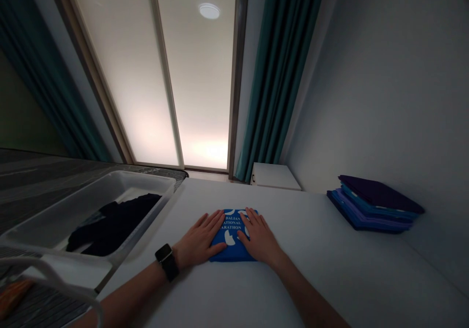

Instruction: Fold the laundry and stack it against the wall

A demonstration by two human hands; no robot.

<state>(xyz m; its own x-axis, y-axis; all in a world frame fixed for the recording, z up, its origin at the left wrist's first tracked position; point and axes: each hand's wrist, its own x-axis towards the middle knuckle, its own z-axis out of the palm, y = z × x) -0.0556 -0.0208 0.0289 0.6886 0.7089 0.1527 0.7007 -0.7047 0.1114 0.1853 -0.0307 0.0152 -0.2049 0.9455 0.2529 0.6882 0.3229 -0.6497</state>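
Note:
A folded blue garment (pixel 232 234) with white lettering lies on the white table (pixel 315 264) in front of me. My left hand (pixel 201 240) rests flat on its left side, fingers stretched out, with a dark watch (pixel 166 261) on the wrist. My right hand (pixel 257 239) lies flat on the garment's right side, fingers spread. Neither hand grips anything.
A clear plastic bin (pixel 91 206) holding dark clothes stands at the left of the table. A stack of folded blue and purple garments (pixel 373 203) sits at the right by the wall. A small white cabinet (pixel 274 175) stands beyond the table, with teal curtains and a window behind.

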